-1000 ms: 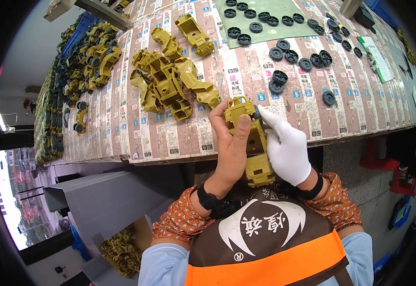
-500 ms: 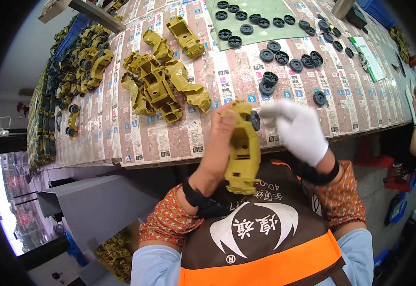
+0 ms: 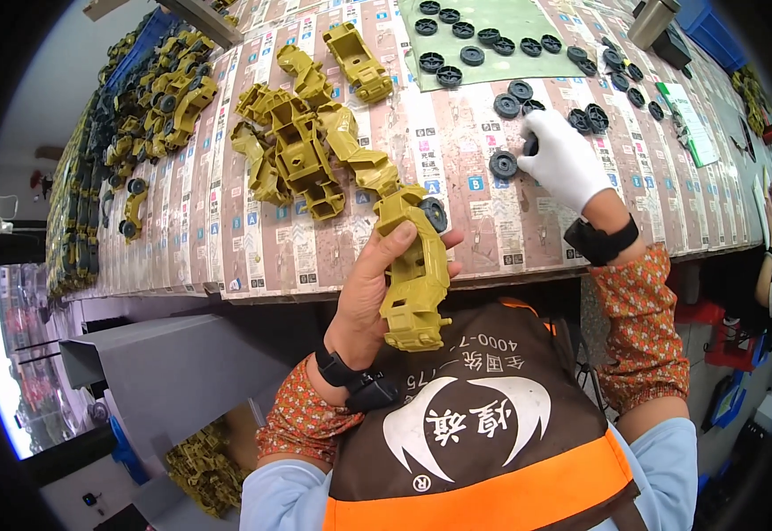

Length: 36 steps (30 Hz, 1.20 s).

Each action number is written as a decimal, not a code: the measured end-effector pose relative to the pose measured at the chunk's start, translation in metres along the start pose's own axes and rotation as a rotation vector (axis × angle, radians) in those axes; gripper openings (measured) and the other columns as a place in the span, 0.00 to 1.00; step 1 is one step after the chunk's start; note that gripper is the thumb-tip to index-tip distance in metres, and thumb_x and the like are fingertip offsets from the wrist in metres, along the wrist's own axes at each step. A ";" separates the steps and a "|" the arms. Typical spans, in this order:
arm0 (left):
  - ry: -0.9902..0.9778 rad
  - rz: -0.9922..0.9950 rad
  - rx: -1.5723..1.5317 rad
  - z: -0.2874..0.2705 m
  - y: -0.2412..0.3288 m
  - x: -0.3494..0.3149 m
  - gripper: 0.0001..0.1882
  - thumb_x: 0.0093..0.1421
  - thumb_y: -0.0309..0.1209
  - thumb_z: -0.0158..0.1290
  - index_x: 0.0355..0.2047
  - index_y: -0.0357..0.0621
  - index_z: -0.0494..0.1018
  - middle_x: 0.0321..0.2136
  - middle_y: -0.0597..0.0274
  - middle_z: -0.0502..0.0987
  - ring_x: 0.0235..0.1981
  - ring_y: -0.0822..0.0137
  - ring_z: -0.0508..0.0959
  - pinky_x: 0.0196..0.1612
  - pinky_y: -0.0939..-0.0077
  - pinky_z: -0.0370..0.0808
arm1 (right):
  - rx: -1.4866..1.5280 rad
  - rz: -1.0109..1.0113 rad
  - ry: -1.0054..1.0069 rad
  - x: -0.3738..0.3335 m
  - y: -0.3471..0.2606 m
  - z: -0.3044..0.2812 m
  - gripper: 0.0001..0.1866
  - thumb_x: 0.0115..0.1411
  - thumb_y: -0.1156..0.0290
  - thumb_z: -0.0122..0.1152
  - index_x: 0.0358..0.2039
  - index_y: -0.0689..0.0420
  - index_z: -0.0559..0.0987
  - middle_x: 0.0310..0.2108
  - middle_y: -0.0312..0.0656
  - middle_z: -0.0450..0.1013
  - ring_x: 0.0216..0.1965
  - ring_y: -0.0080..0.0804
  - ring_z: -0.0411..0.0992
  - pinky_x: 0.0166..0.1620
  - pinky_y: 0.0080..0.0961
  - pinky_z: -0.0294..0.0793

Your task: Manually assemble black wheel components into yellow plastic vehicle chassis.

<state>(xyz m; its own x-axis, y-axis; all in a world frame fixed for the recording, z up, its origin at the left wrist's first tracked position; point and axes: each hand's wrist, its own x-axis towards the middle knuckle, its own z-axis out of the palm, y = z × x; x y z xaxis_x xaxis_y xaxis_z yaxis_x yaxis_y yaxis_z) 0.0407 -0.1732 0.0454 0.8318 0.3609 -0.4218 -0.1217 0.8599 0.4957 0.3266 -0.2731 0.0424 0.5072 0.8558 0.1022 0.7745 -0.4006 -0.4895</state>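
Observation:
A yellow plastic toy car body [image 3: 417,292] is held in my bare left hand [image 3: 359,296] at the table's near edge, thumb on top and fingers beneath. One black wheel [image 3: 434,213] sits on the body's far right side; a bare axle stub shows at its near right end. My right hand [image 3: 567,164], in a white glove, is out over the loose wheels. It pinches a black wheel [image 3: 530,143], mostly hidden by the fingers. Another loose wheel [image 3: 503,165] lies just left of that hand.
Several yellow car bodies [image 3: 302,155] lie left of centre. More black wheels [image 3: 472,56] rest on a green sheet [image 3: 528,71] and beside it. Yellow cars with wheels are heaped [image 3: 160,106] at the left. A green-edged paper [image 3: 687,124] and blue bin [image 3: 714,35] are right.
My right hand has moved from beside the car body out to the loose wheels and closed on one. My left hand has shifted slightly left with the car body.

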 end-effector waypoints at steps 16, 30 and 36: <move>0.039 0.295 0.090 0.028 -0.013 0.028 0.23 0.71 0.37 0.55 0.61 0.42 0.66 0.56 0.54 0.74 0.51 0.58 0.80 0.48 0.58 0.86 | 0.820 0.218 -0.145 -0.097 -0.068 -0.003 0.20 0.64 0.77 0.61 0.57 0.60 0.78 0.42 0.46 0.81 0.41 0.28 0.79 0.47 0.24 0.78; 0.127 0.623 0.217 0.041 -0.024 0.037 0.23 0.68 0.33 0.58 0.59 0.48 0.63 0.52 0.59 0.74 0.46 0.60 0.82 0.45 0.58 0.87 | 0.963 0.195 -0.057 -0.130 -0.094 0.020 0.27 0.62 0.84 0.51 0.63 0.60 0.73 0.50 0.57 0.78 0.51 0.42 0.80 0.54 0.31 0.76; 0.142 0.641 0.232 0.048 -0.023 0.036 0.25 0.68 0.32 0.58 0.60 0.49 0.59 0.48 0.58 0.73 0.43 0.61 0.83 0.41 0.62 0.87 | 0.941 0.219 -0.073 -0.128 -0.090 0.023 0.26 0.62 0.83 0.47 0.62 0.62 0.72 0.51 0.56 0.77 0.52 0.38 0.79 0.56 0.30 0.75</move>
<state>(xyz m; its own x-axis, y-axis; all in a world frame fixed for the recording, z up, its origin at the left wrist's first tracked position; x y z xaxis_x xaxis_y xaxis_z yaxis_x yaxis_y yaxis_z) 0.0995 -0.1973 0.0550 0.5533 0.8292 -0.0789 -0.4335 0.3675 0.8228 0.1833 -0.3387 0.0536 0.5554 0.8240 -0.1122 0.0303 -0.1549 -0.9875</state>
